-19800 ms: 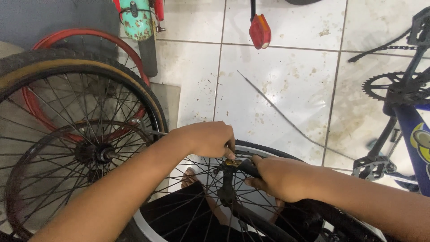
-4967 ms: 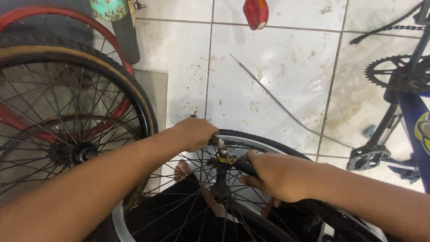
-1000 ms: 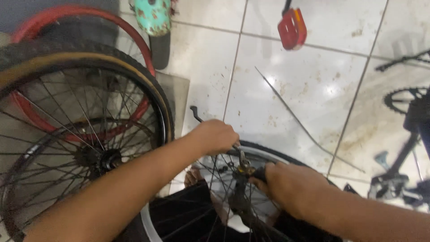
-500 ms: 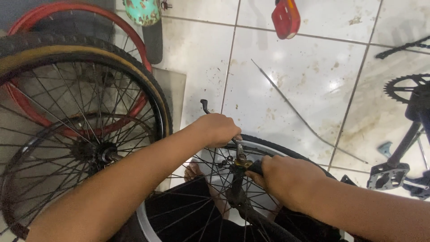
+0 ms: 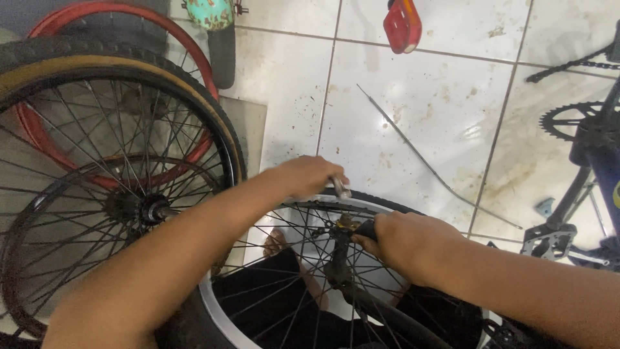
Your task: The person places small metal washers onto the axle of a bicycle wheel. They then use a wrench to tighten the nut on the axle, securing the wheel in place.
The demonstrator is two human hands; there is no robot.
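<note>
A bicycle wheel with a silver rim (image 5: pixel 213 310) and thin spokes lies across my lap, its black tyre showing at the far edge. My left hand (image 5: pixel 303 176) rests on the top of the rim and pinches a small metal piece (image 5: pixel 339 187) there. My right hand (image 5: pixel 403 242) is closed around a dark handle (image 5: pixel 363 229) of a tool whose tip sits at the yellowish hub (image 5: pixel 345 225) in the wheel's middle. My bare foot (image 5: pixel 278 244) shows through the spokes.
Two more wheels lean at the left: a tan-walled tyre (image 5: pixel 116 68) and a red rim (image 5: pixel 97 13) behind it. A long thin rod (image 5: pixel 426 165) lies on the white tiles. A red pedal (image 5: pixel 402 26) sits at the top. A blue bicycle (image 5: pixel 591 174) with chainring stands at the right.
The view has shifted slightly; my left hand has slid a little along the rim, and a small metal piece now shows at its fingertips. My right hand stays on the tool handle.
</note>
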